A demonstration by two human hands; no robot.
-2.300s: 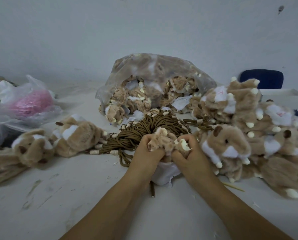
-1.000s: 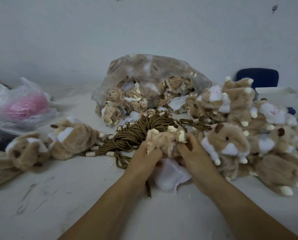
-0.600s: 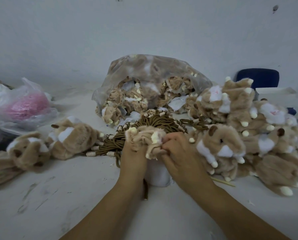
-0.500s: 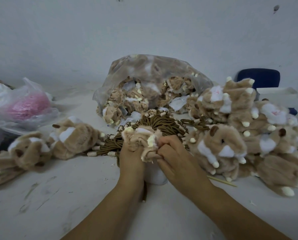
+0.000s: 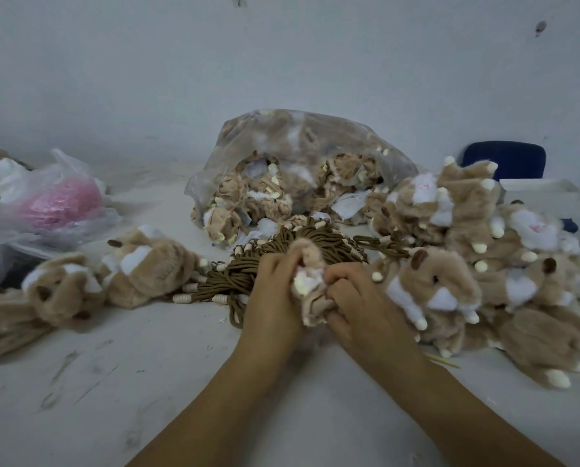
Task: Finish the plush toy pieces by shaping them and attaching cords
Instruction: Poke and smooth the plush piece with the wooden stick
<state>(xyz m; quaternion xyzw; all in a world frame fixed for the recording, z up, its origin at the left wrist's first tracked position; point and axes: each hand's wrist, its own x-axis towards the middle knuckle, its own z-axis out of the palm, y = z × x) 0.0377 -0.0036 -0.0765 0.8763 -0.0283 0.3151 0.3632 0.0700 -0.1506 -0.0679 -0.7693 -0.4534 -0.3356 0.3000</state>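
A crumpled tan and white plush piece [image 5: 310,281] is held between both my hands above the white table [image 5: 113,382]. My left hand [image 5: 275,298] grips its left side with curled fingers. My right hand [image 5: 359,301] grips the right and lower part, fingers dug into the fabric. Just behind lies a bundle of brown cords [image 5: 275,261] with cream beads at their ends. Much of the piece is hidden inside my hands.
A clear plastic bag [image 5: 302,163] full of unshaped plush pieces stands behind the cords. Several shaped plush hamsters [image 5: 467,264] are heaped at the right, and others [image 5: 140,267] lie at the left. A bag with something pink [image 5: 56,203] sits far left. A blue chair back [image 5: 504,160] shows at the right.
The plush piece has been bunched tighter and turned between my hands, and the white part that hung below is no longer seen. Both hands have closed in on it.
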